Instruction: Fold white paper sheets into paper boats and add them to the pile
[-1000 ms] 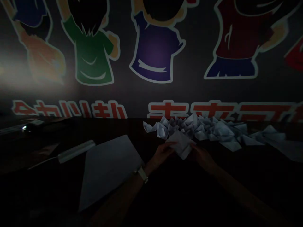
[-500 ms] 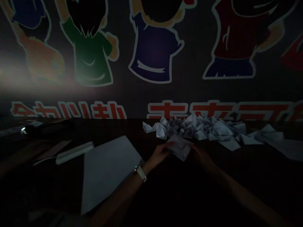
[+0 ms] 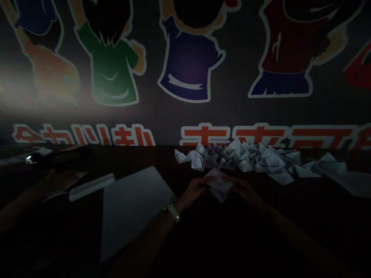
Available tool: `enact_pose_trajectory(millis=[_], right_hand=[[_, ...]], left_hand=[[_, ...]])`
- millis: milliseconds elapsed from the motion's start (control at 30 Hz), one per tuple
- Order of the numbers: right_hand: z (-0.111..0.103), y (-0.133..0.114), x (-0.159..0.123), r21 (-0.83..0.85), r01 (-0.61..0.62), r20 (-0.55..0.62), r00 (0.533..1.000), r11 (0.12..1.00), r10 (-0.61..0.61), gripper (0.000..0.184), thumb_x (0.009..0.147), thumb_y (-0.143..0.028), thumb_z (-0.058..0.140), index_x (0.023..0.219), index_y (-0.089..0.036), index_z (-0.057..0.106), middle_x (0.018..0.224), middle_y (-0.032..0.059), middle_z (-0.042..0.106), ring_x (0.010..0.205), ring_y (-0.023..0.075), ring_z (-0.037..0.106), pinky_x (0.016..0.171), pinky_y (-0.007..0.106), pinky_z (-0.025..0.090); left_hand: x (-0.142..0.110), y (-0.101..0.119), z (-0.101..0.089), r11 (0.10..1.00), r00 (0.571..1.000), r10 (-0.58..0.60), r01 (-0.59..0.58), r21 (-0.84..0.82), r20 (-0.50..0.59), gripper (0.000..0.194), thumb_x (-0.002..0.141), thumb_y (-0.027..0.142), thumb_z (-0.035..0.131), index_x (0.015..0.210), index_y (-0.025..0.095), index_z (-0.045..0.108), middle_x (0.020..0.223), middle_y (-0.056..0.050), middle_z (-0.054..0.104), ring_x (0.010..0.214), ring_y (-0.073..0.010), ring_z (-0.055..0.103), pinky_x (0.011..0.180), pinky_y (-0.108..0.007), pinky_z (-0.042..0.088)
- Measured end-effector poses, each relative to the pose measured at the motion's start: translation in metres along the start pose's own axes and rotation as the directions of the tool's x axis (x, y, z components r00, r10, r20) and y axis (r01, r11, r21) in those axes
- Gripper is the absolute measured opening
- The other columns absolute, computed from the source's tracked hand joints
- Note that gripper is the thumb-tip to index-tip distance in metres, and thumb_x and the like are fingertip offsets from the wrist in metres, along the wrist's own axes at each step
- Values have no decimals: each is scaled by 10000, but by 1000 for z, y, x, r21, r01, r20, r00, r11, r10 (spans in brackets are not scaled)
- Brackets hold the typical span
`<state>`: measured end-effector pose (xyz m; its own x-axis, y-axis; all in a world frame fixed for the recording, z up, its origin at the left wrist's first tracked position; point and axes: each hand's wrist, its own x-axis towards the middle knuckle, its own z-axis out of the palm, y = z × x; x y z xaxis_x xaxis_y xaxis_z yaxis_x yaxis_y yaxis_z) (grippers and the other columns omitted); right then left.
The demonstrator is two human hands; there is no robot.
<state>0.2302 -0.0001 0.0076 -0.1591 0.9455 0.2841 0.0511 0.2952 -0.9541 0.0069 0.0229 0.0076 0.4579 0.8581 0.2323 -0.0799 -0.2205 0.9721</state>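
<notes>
Between my two hands is a folded white paper (image 3: 220, 189), diamond-shaped with a pointed lower corner. My left hand (image 3: 197, 189), with a pale-banded watch on its wrist, pinches the paper's left side. From the right, my right hand (image 3: 242, 188) grips the opposite side, its fingers lying over the upper edge. Just behind the held paper lies a heap of folded white paper boats (image 3: 269, 158). The dim light hides the finer creases and parts of my fingers.
Left of my left forearm lies a stack of white paper sheets (image 3: 130, 208). Beyond it are a long white object (image 3: 92, 187) and another person's hand (image 3: 59, 179). More white paper (image 3: 355, 182) lies at the far right. A wall with painted figures (image 3: 191, 65) stands behind the dark table.
The folded paper has shifted slightly down and left, and my right hand has moved inward over its edge. At the far left, the other person's hand has become clearer.
</notes>
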Motion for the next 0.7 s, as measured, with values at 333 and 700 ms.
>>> enact_pose_trajectory(millis=[333, 700], right_hand=[[-11, -8, 0, -165, 3, 76, 997, 986, 10, 316, 632, -337, 672, 923, -223, 717, 935, 17, 712, 917, 298, 617, 852, 411, 434], [-7, -10, -2, -163, -58, -42, 998, 985, 52, 271, 654, -423, 645, 779, -204, 744, 678, -18, 707, 677, 226, 612, 691, 333, 462]], left_hand=[[-1, 5, 0, 996, 996, 33, -40, 84, 84, 354, 719, 236, 607, 1066, 184, 653, 938, -44, 689, 815, -198, 580, 760, -289, 421], [-1, 0, 9, 1000, 989, 13, -17, -22, -148, 393, 656, 380, 696, 974, 150, 695, 803, -52, 693, 716, -168, 553, 694, -264, 393]])
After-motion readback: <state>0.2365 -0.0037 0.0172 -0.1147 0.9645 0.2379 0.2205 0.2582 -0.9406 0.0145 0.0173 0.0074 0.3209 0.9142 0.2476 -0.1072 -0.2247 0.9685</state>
